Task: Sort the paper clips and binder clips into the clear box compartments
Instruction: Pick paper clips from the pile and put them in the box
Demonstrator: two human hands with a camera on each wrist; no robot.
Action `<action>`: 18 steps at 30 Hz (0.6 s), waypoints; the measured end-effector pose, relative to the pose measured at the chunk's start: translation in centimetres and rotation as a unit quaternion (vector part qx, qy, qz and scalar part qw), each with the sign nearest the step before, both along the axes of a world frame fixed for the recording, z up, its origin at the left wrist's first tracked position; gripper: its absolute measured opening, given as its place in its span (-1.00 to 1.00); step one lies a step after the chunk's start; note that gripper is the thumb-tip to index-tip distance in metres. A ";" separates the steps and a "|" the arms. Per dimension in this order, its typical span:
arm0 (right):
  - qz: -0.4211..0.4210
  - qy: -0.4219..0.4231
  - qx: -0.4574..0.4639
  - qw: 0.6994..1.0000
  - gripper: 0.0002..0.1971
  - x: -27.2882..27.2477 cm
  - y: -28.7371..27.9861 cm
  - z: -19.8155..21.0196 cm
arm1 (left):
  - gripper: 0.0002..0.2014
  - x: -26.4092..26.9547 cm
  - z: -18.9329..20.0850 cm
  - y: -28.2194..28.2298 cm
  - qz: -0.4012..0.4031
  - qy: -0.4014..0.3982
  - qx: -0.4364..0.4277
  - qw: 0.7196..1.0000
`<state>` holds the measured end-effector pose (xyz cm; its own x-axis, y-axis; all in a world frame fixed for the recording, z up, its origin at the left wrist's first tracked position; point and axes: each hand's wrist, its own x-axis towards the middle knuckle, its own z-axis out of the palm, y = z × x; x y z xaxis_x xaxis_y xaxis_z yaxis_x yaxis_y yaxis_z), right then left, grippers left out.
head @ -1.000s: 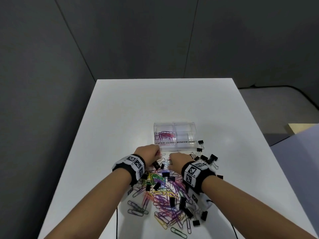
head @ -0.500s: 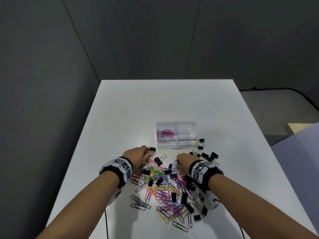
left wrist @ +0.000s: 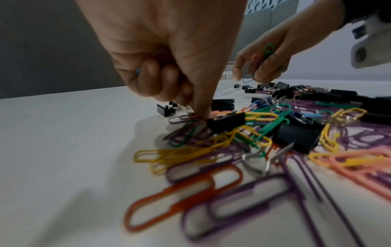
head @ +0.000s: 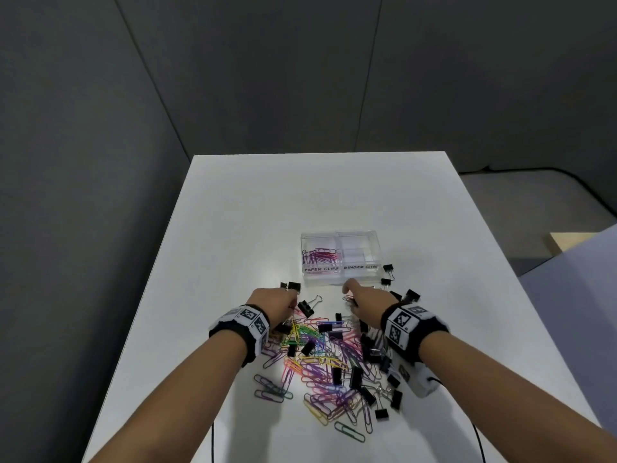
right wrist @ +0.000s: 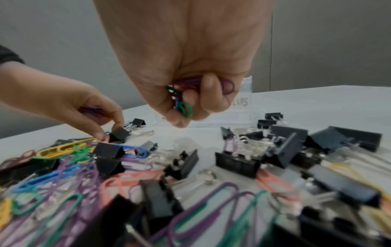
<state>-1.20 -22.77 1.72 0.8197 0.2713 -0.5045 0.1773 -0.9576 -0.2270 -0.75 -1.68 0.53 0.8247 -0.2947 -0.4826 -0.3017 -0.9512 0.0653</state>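
Note:
A clear box point(head: 340, 279) stands beyond a mixed pile of coloured paper clips point(head: 314, 359) and black binder clips point(head: 355, 375). Its left compartment, labelled paper clips, holds a purple bunch point(head: 319, 256); the right one, labelled binder clips, looks empty. My right hand point(head: 350, 295) hovers just in front of the box, its curled fingers gripping a bunch of paper clips point(right wrist: 182, 103). My left hand point(head: 287, 304) is at the pile's far left edge, holding paper clips point(right wrist: 91, 109) in its palm while its fingertips point(left wrist: 201, 115) touch the pile beside a black binder clip point(right wrist: 119, 134).
More binder clips point(head: 389, 269) lie scattered to the right of the box and near my right wrist. Two binder clips point(head: 293, 285) sit just beyond my left hand. The white table point(head: 253, 212) has bare room behind and left of the box.
My left hand has shifted left to the pile's edge. My right hand has risen off the pile with its paper clips and moved forward towards the box.

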 end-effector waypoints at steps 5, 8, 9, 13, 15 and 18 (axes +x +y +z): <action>0.050 0.011 0.009 0.999 -0.85 -0.2 2.1 -0.5 | -0.72 0.2 -0.4 -1.6 0.028 0.029 -0.007 0.999; 0.061 0.000 0.009 0.998 -0.82 -0.2 3.3 -0.8 | -0.71 -0.2 -0.6 -2.8 0.033 0.038 -0.019 0.999; 0.063 -0.003 0.003 0.998 -0.77 -0.1 3.6 -0.8 | -0.71 -0.4 -0.7 -3.0 0.033 0.039 -0.020 0.998; 0.074 0.008 -0.036 0.997 -0.69 -0.1 4.7 -1.0 | -0.72 -0.5 -0.8 -3.1 0.031 0.029 -0.017 0.999; 0.087 -0.003 -0.050 0.995 -0.69 -0.1 5.0 -0.8 | -0.73 -0.4 -0.8 -2.9 0.032 0.026 -0.020 0.999; 0.126 -0.015 -0.067 0.990 -0.69 0.1 5.0 -0.4 | -0.76 -0.2 -0.8 -2.6 0.039 0.033 -0.027 0.998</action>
